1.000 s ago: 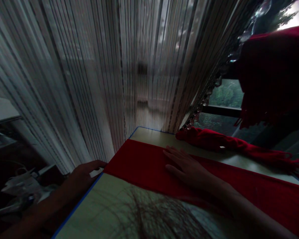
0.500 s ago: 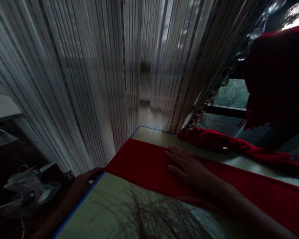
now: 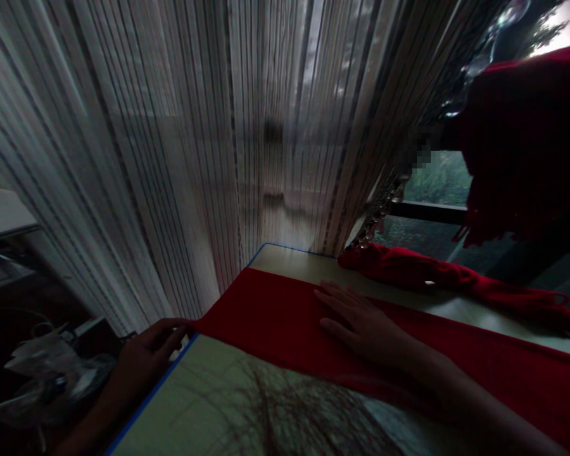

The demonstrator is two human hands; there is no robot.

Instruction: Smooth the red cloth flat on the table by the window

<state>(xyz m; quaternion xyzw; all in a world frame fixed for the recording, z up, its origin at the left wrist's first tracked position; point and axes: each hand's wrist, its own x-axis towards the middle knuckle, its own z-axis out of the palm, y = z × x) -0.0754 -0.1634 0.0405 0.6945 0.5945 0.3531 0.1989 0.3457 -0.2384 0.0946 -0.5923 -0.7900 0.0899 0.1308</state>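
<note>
A long red scarf (image 3: 275, 316) lies flat across a pale table (image 3: 209, 373) with a blue edge. My left hand (image 3: 154, 345) is just beyond the table's left edge, its fingertips pinched on the scarf's near corner, which is drawn out slightly past the edge. My right hand (image 3: 351, 316) rests palm down on the middle of the scarf, fingers spread and holding nothing. Strands of dark hair (image 3: 285, 411) hang in front of the table at the bottom of the view.
A second red scarf (image 3: 422, 269), bunched and fringed, lies along the table's far side. Another red fringed cloth (image 3: 527, 139) hangs by the window at right. String curtains (image 3: 194, 158) fall behind the table. Plastic bags (image 3: 52, 373) sit low at left, below a pale desk (image 3: 4, 212).
My left hand has come up and outward at the table's edge, pulling the scarf's near corner a little to the left. My right hand stays in place on the scarf.
</note>
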